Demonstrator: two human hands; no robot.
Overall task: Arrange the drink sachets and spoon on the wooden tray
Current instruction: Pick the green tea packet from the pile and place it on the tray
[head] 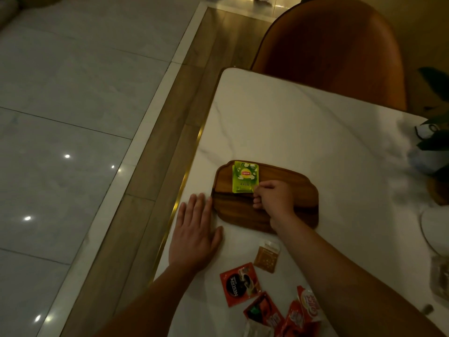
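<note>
A dark wooden tray (pixel 296 183) lies on the white marble table (pixel 303 132). Green Lipton tea sachets (pixel 245 176), stacked, lie flat at the tray's far left end. My right hand (pixel 274 197) is over the tray, its fingers curled, pinching the near right corner of the sachets. My left hand (pixel 195 233) lies flat on the table with straight fingers, its fingertips against the tray's left edge. Nearer to me on the table lie a brown sachet (pixel 266 257), a red Nescafe sachet (pixel 239 283) and several red and white creamer sachets (pixel 294 312). No spoon is in sight.
An orange-brown chair (pixel 335 49) stands at the table's far side. A potted plant (pixel 435 142) and a white dish (pixel 436 227) sit at the right edge. The table's left edge drops to a tiled floor (pixel 60 117).
</note>
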